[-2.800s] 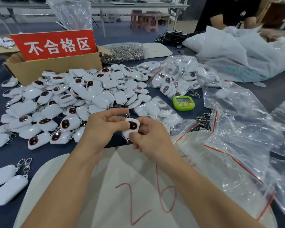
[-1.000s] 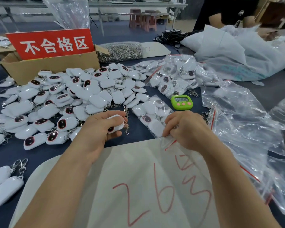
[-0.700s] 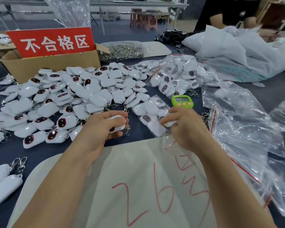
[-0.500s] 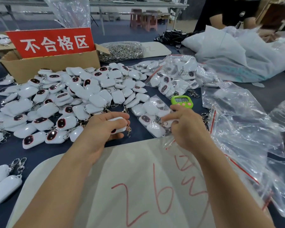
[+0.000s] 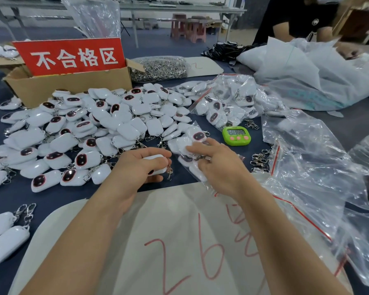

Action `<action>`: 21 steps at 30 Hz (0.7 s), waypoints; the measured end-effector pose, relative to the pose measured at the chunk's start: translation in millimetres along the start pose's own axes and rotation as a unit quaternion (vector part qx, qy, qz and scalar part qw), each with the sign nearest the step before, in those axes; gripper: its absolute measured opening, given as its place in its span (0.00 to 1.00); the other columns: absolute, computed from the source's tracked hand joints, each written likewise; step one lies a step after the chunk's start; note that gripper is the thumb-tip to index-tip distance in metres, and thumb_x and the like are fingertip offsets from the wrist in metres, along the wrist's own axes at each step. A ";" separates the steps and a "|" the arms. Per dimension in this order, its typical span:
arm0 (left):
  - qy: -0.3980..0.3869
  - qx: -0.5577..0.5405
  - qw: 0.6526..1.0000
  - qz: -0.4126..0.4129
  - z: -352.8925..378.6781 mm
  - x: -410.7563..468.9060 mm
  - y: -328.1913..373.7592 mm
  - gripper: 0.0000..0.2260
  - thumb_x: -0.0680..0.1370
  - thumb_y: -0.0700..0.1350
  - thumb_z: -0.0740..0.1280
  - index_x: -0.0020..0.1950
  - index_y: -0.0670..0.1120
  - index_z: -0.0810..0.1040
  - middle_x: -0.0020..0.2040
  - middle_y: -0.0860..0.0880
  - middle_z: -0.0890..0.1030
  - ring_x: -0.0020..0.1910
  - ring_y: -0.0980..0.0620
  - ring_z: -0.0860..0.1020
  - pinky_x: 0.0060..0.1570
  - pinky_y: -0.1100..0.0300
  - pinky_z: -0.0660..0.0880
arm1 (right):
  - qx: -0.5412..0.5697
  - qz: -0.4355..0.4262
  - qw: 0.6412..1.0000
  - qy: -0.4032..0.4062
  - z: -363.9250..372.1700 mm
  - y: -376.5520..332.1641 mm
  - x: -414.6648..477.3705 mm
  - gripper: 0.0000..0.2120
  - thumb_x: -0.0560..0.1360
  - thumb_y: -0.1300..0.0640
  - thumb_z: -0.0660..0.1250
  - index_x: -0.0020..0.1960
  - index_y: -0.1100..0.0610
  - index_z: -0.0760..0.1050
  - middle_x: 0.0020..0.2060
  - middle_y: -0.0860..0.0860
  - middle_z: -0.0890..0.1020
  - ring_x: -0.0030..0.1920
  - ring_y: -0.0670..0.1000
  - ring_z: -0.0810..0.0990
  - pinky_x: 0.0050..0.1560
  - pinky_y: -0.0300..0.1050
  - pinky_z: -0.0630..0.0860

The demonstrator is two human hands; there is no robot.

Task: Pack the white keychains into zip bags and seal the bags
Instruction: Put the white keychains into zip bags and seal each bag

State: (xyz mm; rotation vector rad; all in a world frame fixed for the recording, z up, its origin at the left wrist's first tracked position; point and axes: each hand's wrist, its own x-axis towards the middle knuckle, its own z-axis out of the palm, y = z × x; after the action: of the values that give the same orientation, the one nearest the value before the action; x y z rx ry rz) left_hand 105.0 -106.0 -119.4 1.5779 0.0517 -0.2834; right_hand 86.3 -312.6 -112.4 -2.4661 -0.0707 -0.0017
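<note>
A white keychain (image 5: 156,162) is gripped in the left hand (image 5: 140,167), fingers curled over it and thumb beneath, so that its clasp hangs free at five o'clock from the knuckles; it is held low and close, probably so that it can be slipped straight across into the bag (image 5: 190,135). That bag, already part filled, lies at three o'clock from the left hand, just beside it; the right hand (image 5: 219,167) is laid upon it, two fingers stretched across the keychains inside and the lower fingers curled into the film, which appears to be pinched there, most likely so that the mouth is kept toward the left hand. The bag is not yet sealed. The pile (image 5: 90,128) of loose keychains is spread at ten o'clock from the hands, within easy reach; a cardboard box (image 5: 73,88) with a red sign stands beyond it at eleven. A green timer (image 5: 236,135) sits at one o'clock from the right hand; empty bags (image 5: 307,167) are heaped at three o'clock, ready to be drawn. A white sack (image 5: 179,231) lies beneath both forearms.
</note>
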 end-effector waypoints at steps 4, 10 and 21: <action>0.001 -0.002 1.000 0.000 -1.0 0.5 0.4 0.10 0.77 0.37 0.72 0.46 0.51 0.89 0.47 0.49 0.88 0.41 0.58 0.84 0.36 0.66 0.78 | 0.004 0.051 0.996 0.077 -2.0 4.8 -1.0 0.20 0.80 0.63 0.61 0.62 0.45 0.84 0.69 0.46 0.79 0.71 0.48 0.71 0.77 0.46 0.59; 0.008 0.001 1.000 -0.001 0.5 0.9 0.7 0.10 0.77 0.36 0.72 0.45 0.50 0.89 0.46 0.49 0.88 0.39 0.57 0.84 0.35 0.65 0.79 | -0.068 0.051 0.987 0.138 6.3 8.6 1.5 0.22 0.82 0.54 0.62 0.75 0.48 0.72 0.81 0.49 0.64 0.82 0.53 0.56 0.79 0.51 0.52; 0.010 0.005 1.000 -0.003 1.3 -0.4 1.6 0.09 0.76 0.37 0.72 0.46 0.50 0.89 0.46 0.49 0.88 0.40 0.57 0.84 0.35 0.65 0.79 | -0.094 0.081 0.990 0.071 5.8 21.2 8.0 0.29 0.84 0.46 0.57 0.83 0.45 0.56 0.85 0.50 0.48 0.84 0.53 0.45 0.81 0.54 0.46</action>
State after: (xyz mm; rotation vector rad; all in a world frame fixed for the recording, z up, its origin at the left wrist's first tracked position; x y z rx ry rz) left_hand 104.8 -107.3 -117.8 1.5900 0.0711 -0.2734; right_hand 95.3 -325.1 -130.0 -2.6452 0.2005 -0.1195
